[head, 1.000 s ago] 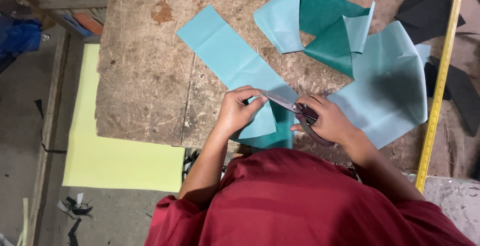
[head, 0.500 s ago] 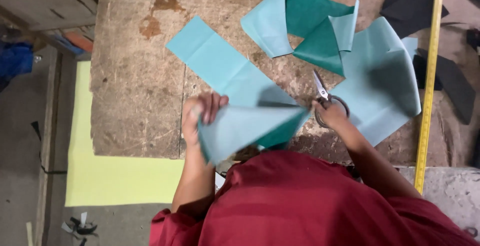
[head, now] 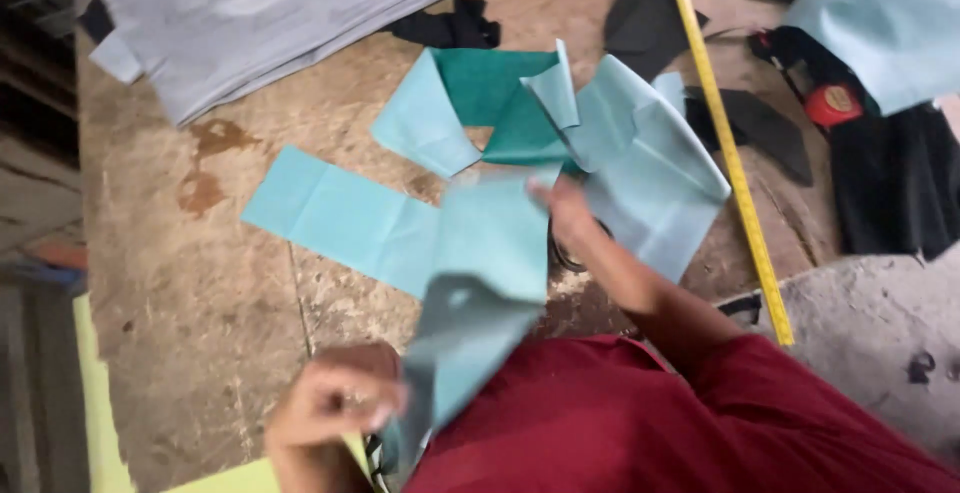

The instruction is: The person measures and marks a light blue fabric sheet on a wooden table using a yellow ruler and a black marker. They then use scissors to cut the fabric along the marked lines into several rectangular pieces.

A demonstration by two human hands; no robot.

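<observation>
Teal fabric strip (head: 470, 283) spanning 2 hands: L hand (head: 335, 403) pinching lower end, R hand (head: 565, 208) gripping upper edge, above worn table (head: 200, 283).

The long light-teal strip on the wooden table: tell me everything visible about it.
The light-teal strip is a long, thin sheet that looks like fabric or faux leather, matte, with faint fold creases. Its far end lies flat on the worn wooden table, running diagonally from upper left. Its near end is lifted off the table, bent and blurred, with the left hand pinching its lower tip. The right hand reaches beside its upper edge; whether they touch is unclear. Darker teal pieces lie just beyond it.
</observation>
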